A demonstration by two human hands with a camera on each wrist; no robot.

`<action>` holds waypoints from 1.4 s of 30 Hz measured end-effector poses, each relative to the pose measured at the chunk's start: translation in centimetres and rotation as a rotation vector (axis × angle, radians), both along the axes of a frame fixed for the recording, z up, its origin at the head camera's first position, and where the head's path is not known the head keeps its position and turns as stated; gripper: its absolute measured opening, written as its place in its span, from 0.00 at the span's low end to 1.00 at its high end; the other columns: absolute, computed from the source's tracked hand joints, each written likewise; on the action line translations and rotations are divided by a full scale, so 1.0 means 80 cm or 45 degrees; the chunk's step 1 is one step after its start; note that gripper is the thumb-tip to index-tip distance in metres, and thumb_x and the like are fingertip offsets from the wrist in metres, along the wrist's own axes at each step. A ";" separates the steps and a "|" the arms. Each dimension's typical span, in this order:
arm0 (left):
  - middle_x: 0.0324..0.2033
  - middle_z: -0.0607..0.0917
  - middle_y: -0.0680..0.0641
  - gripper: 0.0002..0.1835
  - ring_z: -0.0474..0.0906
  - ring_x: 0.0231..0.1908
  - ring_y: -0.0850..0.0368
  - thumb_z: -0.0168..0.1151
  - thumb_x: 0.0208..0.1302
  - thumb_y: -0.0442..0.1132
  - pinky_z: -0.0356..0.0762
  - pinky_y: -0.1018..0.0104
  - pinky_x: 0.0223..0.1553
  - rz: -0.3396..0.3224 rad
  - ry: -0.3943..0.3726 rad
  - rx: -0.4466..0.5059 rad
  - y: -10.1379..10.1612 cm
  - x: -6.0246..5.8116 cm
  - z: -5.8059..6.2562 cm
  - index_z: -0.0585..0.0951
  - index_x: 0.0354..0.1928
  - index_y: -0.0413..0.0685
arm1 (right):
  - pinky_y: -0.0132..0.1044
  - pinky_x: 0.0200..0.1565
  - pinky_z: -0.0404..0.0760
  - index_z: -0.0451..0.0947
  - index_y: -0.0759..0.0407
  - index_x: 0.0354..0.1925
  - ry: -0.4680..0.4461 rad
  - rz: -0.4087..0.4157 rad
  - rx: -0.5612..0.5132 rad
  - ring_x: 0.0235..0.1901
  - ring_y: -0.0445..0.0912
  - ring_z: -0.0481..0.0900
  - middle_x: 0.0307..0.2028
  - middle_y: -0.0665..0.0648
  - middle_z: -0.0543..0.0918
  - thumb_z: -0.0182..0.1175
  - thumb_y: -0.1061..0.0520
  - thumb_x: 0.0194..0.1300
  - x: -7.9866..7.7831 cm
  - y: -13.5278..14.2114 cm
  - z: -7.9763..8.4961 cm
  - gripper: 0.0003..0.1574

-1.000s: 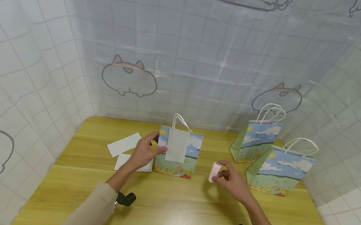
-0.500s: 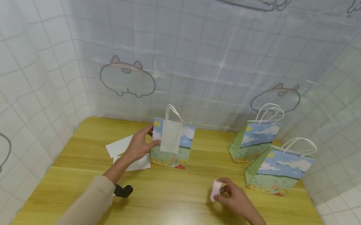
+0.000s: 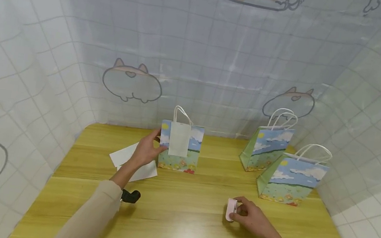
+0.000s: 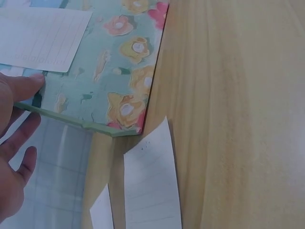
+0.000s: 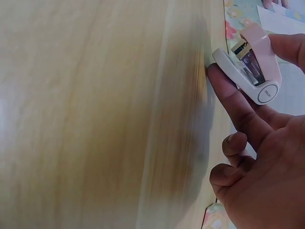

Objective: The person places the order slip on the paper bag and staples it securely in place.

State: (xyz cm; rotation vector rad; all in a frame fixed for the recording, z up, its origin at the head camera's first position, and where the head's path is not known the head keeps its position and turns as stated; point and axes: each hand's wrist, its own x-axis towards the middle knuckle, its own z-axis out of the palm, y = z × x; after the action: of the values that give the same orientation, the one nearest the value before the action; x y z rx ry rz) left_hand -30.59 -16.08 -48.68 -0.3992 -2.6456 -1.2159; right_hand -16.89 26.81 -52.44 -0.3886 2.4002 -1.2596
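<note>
A small paper gift bag (image 3: 191, 162) printed with sky and flowers stands upright at the back middle of the table. Its left edge is pinched by my left hand (image 3: 145, 152), thumb on the front and fingers behind. A white paper slip (image 3: 179, 140) hangs flat on the bag's front, below the white handles. My right hand (image 3: 254, 219) holds a small pink and white stapler (image 3: 231, 210) above the table at the right. In the right wrist view the stapler (image 5: 259, 57) sits between thumb and fingers, its two arms spread apart.
Two similar gift bags, a rear bag (image 3: 270, 148) and a front bag (image 3: 293, 180), stand at the right side. Loose white paper slips (image 3: 146, 172) lie left of the middle bag, partly behind the left forearm. Patterned sheeting (image 3: 204, 76) encloses the back and sides of the wooden table (image 3: 176, 222).
My left hand has shifted the bag with its slip back and slightly left. The right hand has drawn the stapler nearer the front and a little right. The side bags stay put.
</note>
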 end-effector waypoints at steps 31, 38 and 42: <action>0.64 0.77 0.44 0.41 0.78 0.52 0.44 0.68 0.68 0.43 0.73 0.50 0.44 0.294 0.019 0.031 -0.031 -0.034 -0.004 0.59 0.77 0.49 | 0.36 0.38 0.75 0.70 0.61 0.61 0.029 -0.378 0.091 0.43 0.47 0.79 0.39 0.54 0.80 0.67 0.45 0.66 0.033 0.045 -0.003 0.34; 0.65 0.76 0.42 0.41 0.78 0.54 0.44 0.68 0.68 0.43 0.73 0.46 0.49 0.285 0.027 0.033 -0.033 -0.038 -0.004 0.59 0.77 0.47 | 0.36 0.38 0.74 0.71 0.62 0.62 0.026 -0.389 0.090 0.41 0.46 0.79 0.39 0.55 0.79 0.65 0.46 0.68 0.040 0.056 -0.004 0.32; 0.66 0.76 0.42 0.41 0.77 0.56 0.43 0.66 0.69 0.44 0.72 0.43 0.54 0.284 0.017 0.037 -0.032 -0.041 -0.005 0.58 0.78 0.48 | 0.36 0.38 0.74 0.72 0.60 0.62 0.040 -0.389 0.080 0.39 0.46 0.79 0.39 0.55 0.79 0.65 0.45 0.69 0.042 0.059 -0.006 0.31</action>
State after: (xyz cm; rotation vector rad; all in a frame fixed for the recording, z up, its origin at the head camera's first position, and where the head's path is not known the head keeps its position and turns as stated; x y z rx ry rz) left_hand -33.84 -18.68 -49.11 -0.1026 -2.5746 -1.1751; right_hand -13.57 31.53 -52.94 -0.0220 2.5905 -1.3051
